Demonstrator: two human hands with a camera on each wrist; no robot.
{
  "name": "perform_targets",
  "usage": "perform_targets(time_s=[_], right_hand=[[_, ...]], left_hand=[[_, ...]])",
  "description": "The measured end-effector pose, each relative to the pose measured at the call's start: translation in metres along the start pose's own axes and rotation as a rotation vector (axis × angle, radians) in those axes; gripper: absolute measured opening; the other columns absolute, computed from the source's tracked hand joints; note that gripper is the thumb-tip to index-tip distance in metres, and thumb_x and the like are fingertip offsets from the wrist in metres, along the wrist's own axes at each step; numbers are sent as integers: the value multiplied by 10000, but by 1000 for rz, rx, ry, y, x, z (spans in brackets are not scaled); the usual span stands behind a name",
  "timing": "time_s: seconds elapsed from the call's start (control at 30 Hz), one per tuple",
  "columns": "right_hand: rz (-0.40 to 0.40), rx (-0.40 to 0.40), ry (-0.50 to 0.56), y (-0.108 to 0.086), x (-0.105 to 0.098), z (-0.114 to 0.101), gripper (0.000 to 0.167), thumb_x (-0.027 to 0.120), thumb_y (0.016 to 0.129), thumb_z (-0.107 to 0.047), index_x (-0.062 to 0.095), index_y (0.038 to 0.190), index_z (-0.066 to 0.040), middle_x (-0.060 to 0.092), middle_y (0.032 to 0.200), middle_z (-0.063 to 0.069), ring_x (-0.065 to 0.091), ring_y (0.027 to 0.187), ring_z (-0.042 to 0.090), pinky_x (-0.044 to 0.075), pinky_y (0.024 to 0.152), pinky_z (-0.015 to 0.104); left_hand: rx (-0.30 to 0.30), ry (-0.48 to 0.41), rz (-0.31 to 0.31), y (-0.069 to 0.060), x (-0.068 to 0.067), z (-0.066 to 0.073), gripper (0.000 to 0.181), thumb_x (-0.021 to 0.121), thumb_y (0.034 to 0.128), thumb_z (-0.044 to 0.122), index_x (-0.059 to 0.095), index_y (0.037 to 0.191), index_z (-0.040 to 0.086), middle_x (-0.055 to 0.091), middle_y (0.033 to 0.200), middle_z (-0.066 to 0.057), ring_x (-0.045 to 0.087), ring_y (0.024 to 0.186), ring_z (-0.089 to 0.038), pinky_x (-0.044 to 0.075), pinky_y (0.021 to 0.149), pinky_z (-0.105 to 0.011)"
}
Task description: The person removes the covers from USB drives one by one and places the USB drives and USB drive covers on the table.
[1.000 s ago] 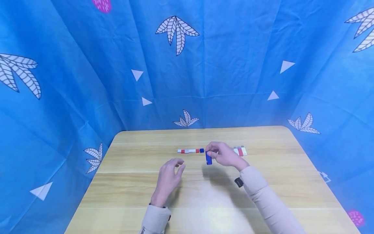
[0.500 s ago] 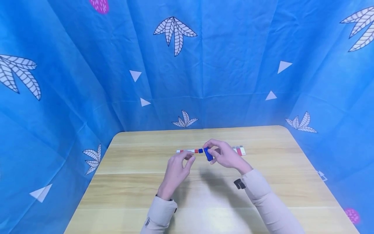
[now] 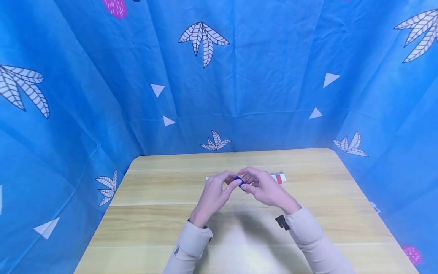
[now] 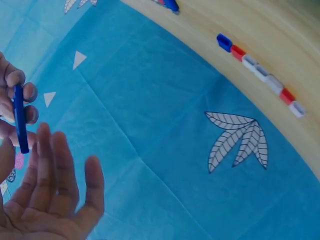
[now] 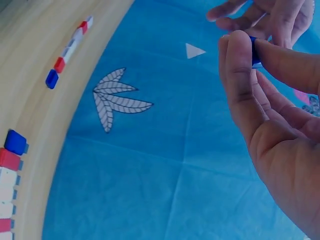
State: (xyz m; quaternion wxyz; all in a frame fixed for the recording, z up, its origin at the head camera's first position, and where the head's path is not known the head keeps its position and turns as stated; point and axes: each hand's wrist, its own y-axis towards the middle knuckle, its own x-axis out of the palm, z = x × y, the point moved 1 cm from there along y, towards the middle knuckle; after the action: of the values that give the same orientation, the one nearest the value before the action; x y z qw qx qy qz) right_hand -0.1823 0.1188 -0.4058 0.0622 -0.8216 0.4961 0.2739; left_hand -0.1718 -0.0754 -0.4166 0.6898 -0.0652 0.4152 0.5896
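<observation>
A small blue USB stick (image 3: 242,186) is in the air above the table, between the hands. My right hand (image 3: 268,190) pinches it between thumb and fingers, seen closest in the right wrist view, where they hide most of the blue USB stick (image 5: 256,55). My left hand (image 3: 215,192) has its thumb and index finger at the stick's other end, seemingly pinching it; the remaining fingers of the left hand (image 4: 55,195) stretch out. Behind the right hand lies a row of USB sticks (image 5: 7,177) with bare plugs. A row of small caps (image 5: 70,47), white, red and blue, lies farther left.
The wooden table (image 3: 154,220) has rounded far corners. A blue patterned curtain (image 3: 267,76) hangs behind it and along both sides. A black strap piece (image 3: 282,222) sticks out by the right sleeve (image 3: 304,228).
My left hand has moved right and up to meet the blue USB stick. The right hand has tilted the stick from nearly upright to a slant, its top leaning left.
</observation>
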Motion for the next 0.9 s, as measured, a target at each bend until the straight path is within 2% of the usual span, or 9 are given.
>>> perform_targets(time_s=[0.13,0.27,0.37,0.43,0.53,0.6,0.7,0.77,0.9], right_hand=[[14,1,-59,-5,-2,-5,180,670,968,-86,661,1144,-53,724,1016,72,675,911,148,601,844,286],[6,-13,-106,-9,-4,-6,104,694,960,-129,700,1053,-83,740,958,36,694,867,130,594,844,269],[-29,-19,-131,-12,-5,-5,59,710,950,-149,704,994,-109,738,916,6,686,815,87,585,784,244],[-61,-30,-148,-15,-5,-3,49,717,945,-156,704,970,-116,733,899,-16,672,796,53,579,760,233],[-100,-68,-189,-20,-5,-1,51,713,950,-167,696,955,-119,725,891,-36,665,803,26,581,762,227],[-115,-108,-220,-23,-5,-1,51,706,957,-173,692,950,-124,719,879,-46,665,800,21,584,763,230],[-118,-166,-263,-28,-6,-1,51,693,967,-176,677,939,-136,705,863,-68,659,789,1,580,755,225],[-120,-201,-274,-30,-5,-3,47,695,966,-172,671,934,-145,697,855,-77,657,782,-7,580,749,223],[-158,-241,-307,-31,-3,-2,50,690,967,-152,659,928,-149,675,848,-84,634,781,-15,570,734,207]], left_hand=[[2,-51,-59,4,-2,3,205,683,966,333,740,1030,147,744,861,51,617,786,-75,486,702,-205],[-21,-120,-88,5,-3,5,162,773,890,308,728,960,169,723,835,64,590,764,-71,468,671,-193],[-36,-145,-126,5,-4,5,168,822,839,312,729,905,189,715,808,90,625,792,-49,497,750,-235],[-37,-149,-156,4,-5,5,167,849,812,307,737,869,196,711,771,110,650,802,-36,521,839,-314],[-34,-139,-191,3,-6,6,160,880,776,301,750,817,218,696,709,146,654,790,-15,450,995,-447],[-19,-144,-202,0,-7,7,156,891,764,289,760,811,219,701,700,151,641,778,-13,467,975,-464],[9,-172,-205,-4,-6,8,150,892,767,264,758,811,213,721,715,140,628,767,-13,502,897,-364],[22,-213,-203,-7,-5,8,149,893,767,232,751,801,198,729,716,113,632,757,-23,524,761,-289],[67,-245,-218,-13,-7,0,136,872,798,221,747,800,167,734,733,60,636,759,-48,515,732,-238]])
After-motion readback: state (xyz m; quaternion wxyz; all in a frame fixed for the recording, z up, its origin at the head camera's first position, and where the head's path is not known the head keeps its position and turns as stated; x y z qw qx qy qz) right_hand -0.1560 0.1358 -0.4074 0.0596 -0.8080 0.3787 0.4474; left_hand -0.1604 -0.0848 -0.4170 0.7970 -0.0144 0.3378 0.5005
